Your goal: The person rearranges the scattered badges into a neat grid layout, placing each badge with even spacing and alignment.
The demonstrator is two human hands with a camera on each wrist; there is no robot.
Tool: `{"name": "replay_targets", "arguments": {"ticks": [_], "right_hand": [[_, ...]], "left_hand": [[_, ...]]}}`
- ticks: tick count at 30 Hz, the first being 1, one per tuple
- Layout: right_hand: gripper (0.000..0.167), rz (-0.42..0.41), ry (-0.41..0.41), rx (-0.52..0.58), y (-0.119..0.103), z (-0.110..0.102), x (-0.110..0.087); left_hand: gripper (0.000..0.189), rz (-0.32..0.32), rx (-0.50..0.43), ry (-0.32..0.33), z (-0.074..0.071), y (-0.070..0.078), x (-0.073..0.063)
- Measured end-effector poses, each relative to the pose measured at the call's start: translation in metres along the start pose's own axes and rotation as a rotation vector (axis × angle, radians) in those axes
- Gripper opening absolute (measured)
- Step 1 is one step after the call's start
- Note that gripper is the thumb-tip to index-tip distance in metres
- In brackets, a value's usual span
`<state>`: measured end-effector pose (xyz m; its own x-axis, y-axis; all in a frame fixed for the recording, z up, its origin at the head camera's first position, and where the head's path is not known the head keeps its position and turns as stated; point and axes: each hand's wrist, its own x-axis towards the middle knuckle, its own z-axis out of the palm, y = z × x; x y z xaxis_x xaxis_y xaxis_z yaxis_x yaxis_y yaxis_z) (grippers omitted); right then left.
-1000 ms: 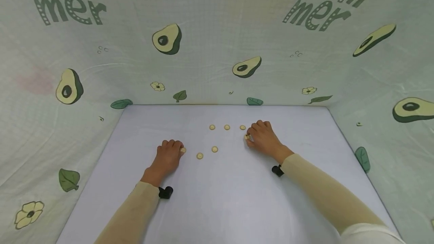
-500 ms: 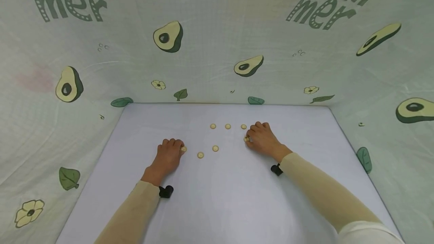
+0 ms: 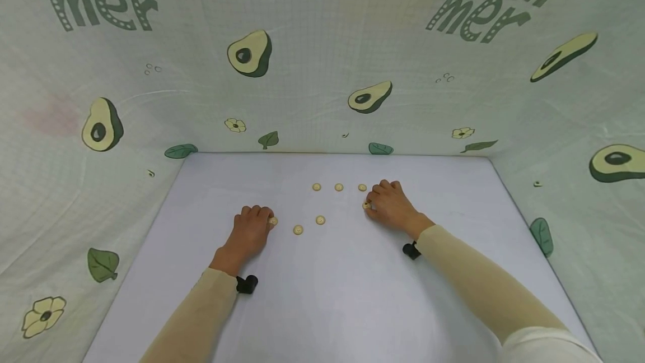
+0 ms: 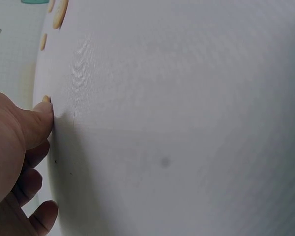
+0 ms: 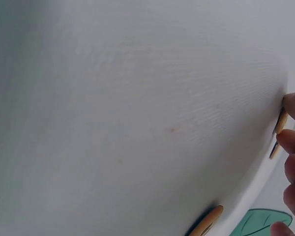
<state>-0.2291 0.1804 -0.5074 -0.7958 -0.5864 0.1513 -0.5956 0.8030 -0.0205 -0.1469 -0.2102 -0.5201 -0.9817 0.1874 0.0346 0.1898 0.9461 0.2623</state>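
My left hand (image 3: 250, 232) rests at the left of the white table and pinches a wooden button (image 3: 273, 221) between thumb and index finger. Only a sliver of that button shows past the thumb (image 4: 38, 123) in the left wrist view. Further right and back, my right hand (image 3: 392, 206) pinches another wooden button (image 3: 367, 205), whose edge (image 5: 281, 120) shows between the fingertips in the right wrist view. Between the hands lie a near button (image 3: 298, 229) and a second button (image 3: 320, 220). A back row holds buttons at left (image 3: 316, 187), middle (image 3: 339, 187) and right (image 3: 362, 187).
The white tabletop (image 3: 322, 296) stretches toward the person. A cloth backdrop (image 3: 302, 71) printed with avocados, leaves and lettering rises behind and at both sides. A small black device (image 3: 247, 284) sits at the left wrist, another black device (image 3: 411, 251) at the right.
The button in my right hand has come slightly nearer the person, away from the back row. My left hand and the loose buttons keep their places, while the head view shifts a little.
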Motion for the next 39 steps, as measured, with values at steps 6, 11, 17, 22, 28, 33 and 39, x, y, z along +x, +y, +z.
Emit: {"name": "replay_targets", "arguments": {"ticks": [6,11,17,22,28,33,39], "right_hand": [[0.024,0.031,-0.015,0.019,0.0037,0.0026,-0.0006],[0.021,0.026,-0.017,0.033,0.0045,0.0037,-0.0007],[0.019,0.019,-0.021,0.045,0.0029,0.0024,0.0],[0.02,0.024,-0.027,0.044,0.0026,0.0035,0.0006],[0.02,0.027,-0.026,0.047,0.0012,0.0027,0.0003],[0.02,0.032,-0.031,0.05,0.0011,0.0035,0.0005],[0.02,0.022,-0.023,0.046,0.0012,0.0033,0.0]], "left_hand": [[0.018,-0.008,0.01,-0.012,-0.0005,0.0009,0.0009],[0.018,-0.014,0.014,-0.012,-0.0004,0.0007,0.001],[0.018,-0.023,0.014,-0.02,0.0002,0.001,0.0013],[0.017,-0.026,0.015,-0.014,0.0012,0.0007,0.0016],[0.018,-0.019,0.025,-0.006,0.0032,-0.0009,0.0012],[0.017,-0.018,0.012,-0.013,0.0032,-0.0009,0.0005],[0.017,-0.029,0.0,-0.02,0.002,0.0003,0.0002]]}}
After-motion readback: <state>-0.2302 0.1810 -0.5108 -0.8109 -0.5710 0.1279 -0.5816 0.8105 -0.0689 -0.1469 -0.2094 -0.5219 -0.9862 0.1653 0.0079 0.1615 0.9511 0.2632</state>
